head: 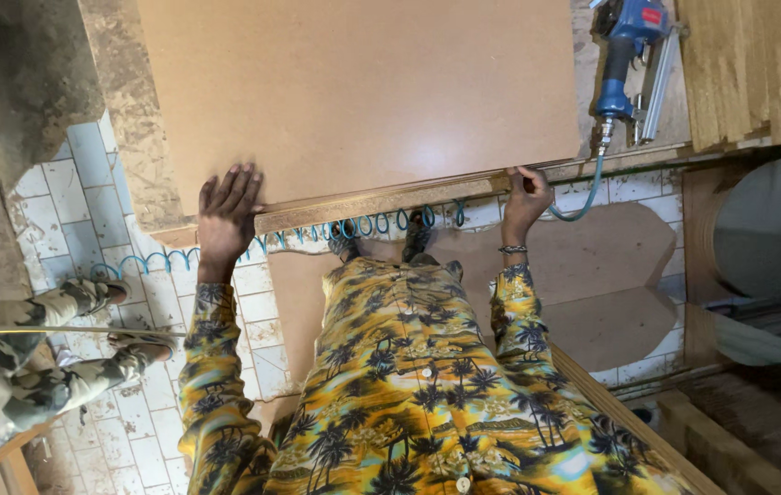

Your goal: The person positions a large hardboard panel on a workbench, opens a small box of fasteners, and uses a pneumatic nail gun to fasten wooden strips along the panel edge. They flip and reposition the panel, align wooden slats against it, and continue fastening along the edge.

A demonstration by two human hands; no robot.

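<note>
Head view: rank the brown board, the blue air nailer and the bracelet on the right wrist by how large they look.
1. brown board, by far the largest.
2. blue air nailer, lying farther off on the bench, so its true size is unsure.
3. bracelet below the right hand, smallest.

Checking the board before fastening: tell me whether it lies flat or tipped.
Flat: the brown board lies on the workbench, left hand pressing its near edge, right hand gripping it.

A dusty counter (138, 128) fills the upper frame. A large brown board (363, 82) lies flat on it. At upper right rest a blue air nailer (627, 55) and stacked wooden planks (748, 64).
</note>
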